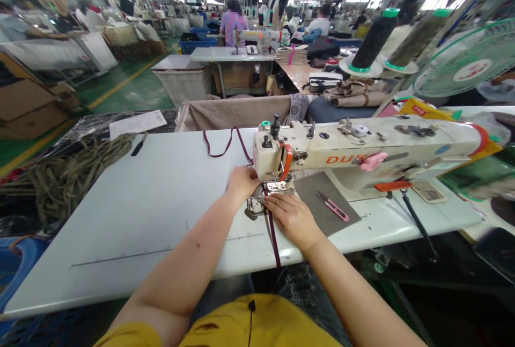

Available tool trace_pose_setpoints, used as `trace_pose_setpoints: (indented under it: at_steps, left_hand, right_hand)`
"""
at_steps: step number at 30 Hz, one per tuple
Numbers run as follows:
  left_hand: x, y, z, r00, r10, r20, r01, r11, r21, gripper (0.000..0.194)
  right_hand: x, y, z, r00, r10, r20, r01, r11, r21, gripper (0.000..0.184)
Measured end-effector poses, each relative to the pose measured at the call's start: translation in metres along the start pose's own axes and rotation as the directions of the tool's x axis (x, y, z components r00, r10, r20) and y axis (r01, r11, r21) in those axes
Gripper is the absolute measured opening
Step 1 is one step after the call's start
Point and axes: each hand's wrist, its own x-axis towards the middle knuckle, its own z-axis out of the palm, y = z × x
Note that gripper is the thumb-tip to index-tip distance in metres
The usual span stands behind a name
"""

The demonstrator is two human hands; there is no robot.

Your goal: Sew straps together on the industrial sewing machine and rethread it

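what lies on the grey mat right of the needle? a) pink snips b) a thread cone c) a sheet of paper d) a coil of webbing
a: the pink snips lie on the grey mat beside the right hand, while the paper and webbing sit far left on the table.

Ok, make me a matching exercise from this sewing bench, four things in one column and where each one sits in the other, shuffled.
Things:
1. pink snips
2. maroon strap
3. pile of olive webbing
4. sheet of paper

Places:
A. far left corner of the table
B. on the grey mat right of the needle
C. heaped off the table's left edge
D. under the right hand, running off the near edge

Pairs: 1-B, 2-D, 3-C, 4-A
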Motion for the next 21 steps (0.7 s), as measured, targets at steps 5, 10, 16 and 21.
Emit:
trace_pose_setpoints:
  at_steps: [5,10,16,21]
  left_hand:
    - [0.002,-0.002,0.004,0.999,0.040,-0.026,-0.039,0.999,0.018,0.034]
    - [0.007,-0.004,0.009,0.999,0.036,-0.030,-0.035,0.998,0.046,0.029]
    - [0.009,-0.005,0.013,0.998,0.041,-0.039,-0.038,0.997,0.071,0.026]
    - [0.007,-0.004,0.013,0.998,0.040,-0.056,-0.035,0.996,0.082,0.027]
  right_hand:
    - [0.001,-0.001,-0.001,1.000,0.011,-0.016,-0.011,1.000,0.003,0.029]
    - [0.002,-0.002,-0.002,0.999,0.028,-0.017,-0.028,1.000,0.010,0.030]
    - [0.003,-0.002,-0.002,0.999,0.030,-0.018,-0.030,0.999,0.014,0.029]
    - [0.003,-0.002,-0.002,0.999,0.040,-0.022,-0.039,0.999,0.013,0.029]
